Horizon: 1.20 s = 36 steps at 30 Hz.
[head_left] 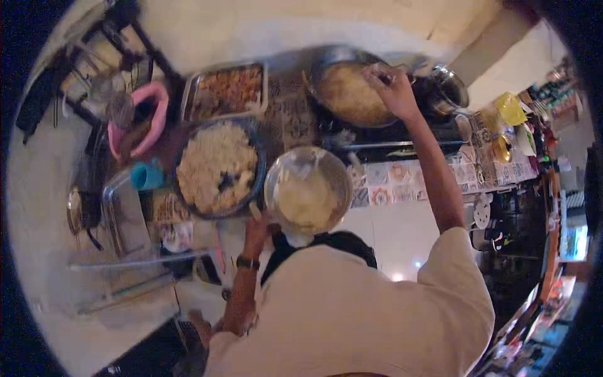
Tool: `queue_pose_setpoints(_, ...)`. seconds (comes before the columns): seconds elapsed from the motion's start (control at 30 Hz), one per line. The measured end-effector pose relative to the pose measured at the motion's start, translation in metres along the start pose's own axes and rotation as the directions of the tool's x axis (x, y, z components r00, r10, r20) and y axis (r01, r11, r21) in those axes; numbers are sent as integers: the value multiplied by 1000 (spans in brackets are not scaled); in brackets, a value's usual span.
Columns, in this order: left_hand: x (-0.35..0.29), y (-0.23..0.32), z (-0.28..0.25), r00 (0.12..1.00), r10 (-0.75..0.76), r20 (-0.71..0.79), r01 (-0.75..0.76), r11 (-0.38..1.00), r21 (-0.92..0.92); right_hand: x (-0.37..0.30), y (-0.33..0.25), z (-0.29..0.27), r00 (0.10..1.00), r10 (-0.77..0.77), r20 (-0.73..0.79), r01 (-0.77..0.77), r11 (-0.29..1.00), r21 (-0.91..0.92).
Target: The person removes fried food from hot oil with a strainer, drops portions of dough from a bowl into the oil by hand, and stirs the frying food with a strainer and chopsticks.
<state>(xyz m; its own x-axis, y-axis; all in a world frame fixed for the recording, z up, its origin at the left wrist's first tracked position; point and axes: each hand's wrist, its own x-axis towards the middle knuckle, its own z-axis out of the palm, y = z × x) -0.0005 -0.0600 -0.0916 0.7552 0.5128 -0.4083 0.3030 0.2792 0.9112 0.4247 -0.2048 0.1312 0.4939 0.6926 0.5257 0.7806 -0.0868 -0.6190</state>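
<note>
A metal bowl with a pale, creamy yellow mix in it is close in front of my body. My left hand, with a dark band at the wrist, grips its left side; a small pale sliver shows by the fingers. Far right, my right hand reaches over a wide pan of frothy yellowish liquid on the stove. Its fingers are bent together, and blur hides anything they hold. Left of the bowl is a blue basin heaped with pale pieces, with a dark gap in the heap.
A rectangular tray of reddish-brown pieces lies behind the basin. To its left are a pink curved thing and a turquoise mug. A metal pot stands right of the pan. A yellow bag is farther right on the patterned-tile counter.
</note>
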Motion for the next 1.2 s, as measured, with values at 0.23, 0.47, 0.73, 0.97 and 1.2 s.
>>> queue_pose_setpoints(0.23, 9, 38, 15, 995, -101, 27, 105, 956, -274, -171, -12, 172, 661, -10, 751, 10, 1000, 4)
queue_pose_setpoints(0.47, 8, 16, 9, 990, -139, -20, 129, 957, -262, -206, -24, 218, 507, 100, 856, 104, 979, -176)
queue_pose_setpoints(0.73, -5, 42, 20, 996, -86, 5, 83, 947, -311, -223, -13, 237, 582, 35, 813, 126, 983, -133)
queue_pose_setpoints(0.97, -2, 24, 17, 997, -75, -33, 66, 973, -221, -195, -37, 186, 730, 221, 647, -303, 953, 17)
queue_pose_setpoints(1.2, -2, 26, 28, 985, -117, -127, 79, 958, -274, -164, -7, 90, 900, 278, 337, -322, 943, 82)
